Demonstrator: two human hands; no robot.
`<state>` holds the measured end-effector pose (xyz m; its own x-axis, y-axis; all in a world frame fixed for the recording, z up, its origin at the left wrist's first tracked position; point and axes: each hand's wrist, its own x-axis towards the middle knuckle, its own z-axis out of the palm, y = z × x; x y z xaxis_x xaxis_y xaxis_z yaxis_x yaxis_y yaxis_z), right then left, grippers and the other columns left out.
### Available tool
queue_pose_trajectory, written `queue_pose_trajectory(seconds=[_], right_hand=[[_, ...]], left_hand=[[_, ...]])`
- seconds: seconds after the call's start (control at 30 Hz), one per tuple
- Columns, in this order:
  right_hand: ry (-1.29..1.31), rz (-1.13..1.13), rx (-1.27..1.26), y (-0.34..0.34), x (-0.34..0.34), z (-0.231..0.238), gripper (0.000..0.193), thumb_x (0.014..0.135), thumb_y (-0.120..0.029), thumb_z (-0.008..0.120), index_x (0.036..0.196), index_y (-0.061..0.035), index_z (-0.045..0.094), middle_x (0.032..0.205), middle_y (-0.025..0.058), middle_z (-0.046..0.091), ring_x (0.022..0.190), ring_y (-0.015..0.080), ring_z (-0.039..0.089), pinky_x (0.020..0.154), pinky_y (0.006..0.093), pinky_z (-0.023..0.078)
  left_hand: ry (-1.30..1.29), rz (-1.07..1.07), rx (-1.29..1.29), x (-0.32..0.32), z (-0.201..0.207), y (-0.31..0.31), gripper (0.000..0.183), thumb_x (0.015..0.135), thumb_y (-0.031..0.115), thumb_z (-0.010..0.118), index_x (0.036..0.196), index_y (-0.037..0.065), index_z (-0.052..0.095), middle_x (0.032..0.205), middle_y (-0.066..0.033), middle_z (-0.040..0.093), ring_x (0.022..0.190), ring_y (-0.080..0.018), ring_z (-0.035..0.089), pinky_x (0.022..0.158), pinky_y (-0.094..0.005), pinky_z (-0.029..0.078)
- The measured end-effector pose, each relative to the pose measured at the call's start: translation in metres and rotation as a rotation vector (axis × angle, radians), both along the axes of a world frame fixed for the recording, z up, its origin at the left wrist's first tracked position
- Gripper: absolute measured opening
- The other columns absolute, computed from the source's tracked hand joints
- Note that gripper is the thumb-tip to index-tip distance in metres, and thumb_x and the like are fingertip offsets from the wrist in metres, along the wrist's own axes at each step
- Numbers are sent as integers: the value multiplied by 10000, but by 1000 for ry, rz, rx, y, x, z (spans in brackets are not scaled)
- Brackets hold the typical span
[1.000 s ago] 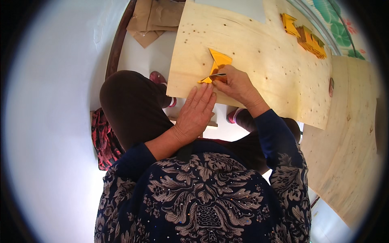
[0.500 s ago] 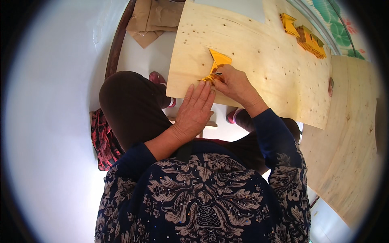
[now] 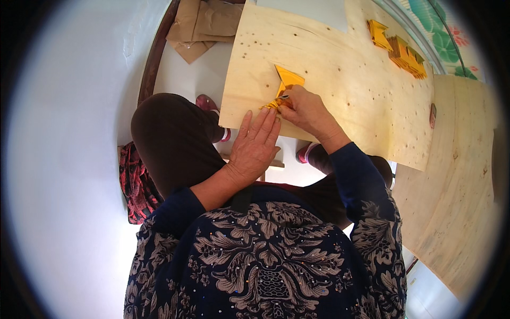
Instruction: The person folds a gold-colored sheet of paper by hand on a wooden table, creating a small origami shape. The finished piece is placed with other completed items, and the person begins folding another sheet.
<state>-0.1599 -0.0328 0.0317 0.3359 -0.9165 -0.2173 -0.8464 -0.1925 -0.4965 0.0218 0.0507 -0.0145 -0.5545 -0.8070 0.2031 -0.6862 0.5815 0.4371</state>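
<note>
On one plywood board, the right hand pinches one golden folded paper, left hand touching it with fingers outstretched.

Brown cardboard lies far left, a red-and-black cloth nearer.

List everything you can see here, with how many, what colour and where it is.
Folded piece: one, golden yellow, near edge of the board
Folded stacks: two or more groups, golden yellow, board's far right
Pale board: one, light wood, in front of the person
Grey sheet: one, grey, board's far edge
Small block-like item: one, reddish brown, board's right edge
Wooden panel: one, tan, right
Cardboard: count unclear, brown, upper left
Floral covering: one, green, white and red, upper right
Patterned cloth: one, red and black, left
Shoes: two, dark red, below the board
Left hand: one, bare, fingertips at the piece
Right hand: one, bare, gripping the piece
</note>
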Motion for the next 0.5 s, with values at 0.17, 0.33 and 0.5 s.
queue_pose_trajectory(seconds=[0.17, 0.33, 0.5], right_hand=[[8, 8, -14, -1, 0, -4, 209, 849, -229, 620, 861, -22, 649, 901, 174, 620, 801, 357, 639, 735, 424, 525], [19, 11, -31, -1, 0, -6, 205, 849, -226, 613, 868, -26, 652, 905, 176, 622, 807, 355, 641, 736, 423, 527], [30, 18, -28, -1, 1, -5, 208, 844, -225, 616, 882, -25, 657, 912, 178, 627, 816, 356, 644, 743, 424, 529]], left_hand=[[-33, 10, -20, 0, -1, 0, 745, 741, 262, 779, 1373, -14, 496, 1500, -165, 424, 1445, -285, 337, 1199, -521, 188], [-35, 19, -29, 0, -1, 0, 743, 742, 275, 773, 1370, -13, 499, 1492, -166, 436, 1442, -283, 346, 1198, -538, 178], [-15, 9, -43, 1, 0, -1, 740, 737, 283, 772, 1361, -14, 507, 1490, -170, 440, 1443, -291, 346, 1199, -539, 173]])
